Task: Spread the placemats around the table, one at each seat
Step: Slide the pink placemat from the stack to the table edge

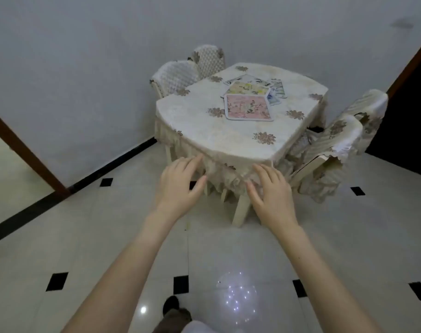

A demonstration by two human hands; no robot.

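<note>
A loose pile of floral placemats lies near the middle of the table, a pink one [248, 106] on top and nearest, a yellow one [248, 88] behind it, and blue-green ones [278, 88] fanned out at the right. The table [204, 126] wears a cream cloth with brown flower prints and a frilled skirt. My left hand [179, 183] and my right hand [270, 188] are stretched forward, palms down, fingers apart, in front of the table's near edge. Neither hand holds anything, and both are well short of the placemats.
Two cloth-covered chairs [178, 74] stand at the table's far left by the white wall, and two more chairs [334, 145] on the right. The floor [108, 236] is glossy pale tile with small black squares. My foot [172, 306] shows at the bottom.
</note>
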